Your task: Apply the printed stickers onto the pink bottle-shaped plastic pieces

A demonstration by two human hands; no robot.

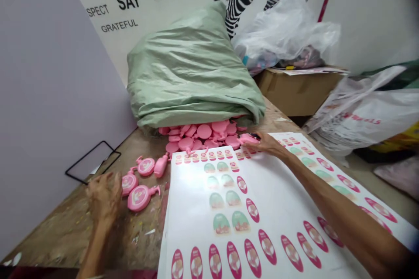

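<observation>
My left hand (104,196) is over the left part of the table with its thumb and fingers apart and nothing seen in it. Right beside it lies a pink round flat bottle with a pump top and a round sticker (129,183). Two more stickered bottles (139,198) (145,166) and one turned on its side (160,166) lie close by. My right hand (270,144) reaches across the sticker sheets and is closed on a pink bottle (248,138) at the edge of the pile of plain pink bottles (204,131).
A big green sack (193,69) stands behind the pile. Printed sticker sheets (193,226) cover the table's middle and right. A black wire frame (93,157) is at the left wall. A cardboard box (297,91) and plastic bags (369,122) sit to the right.
</observation>
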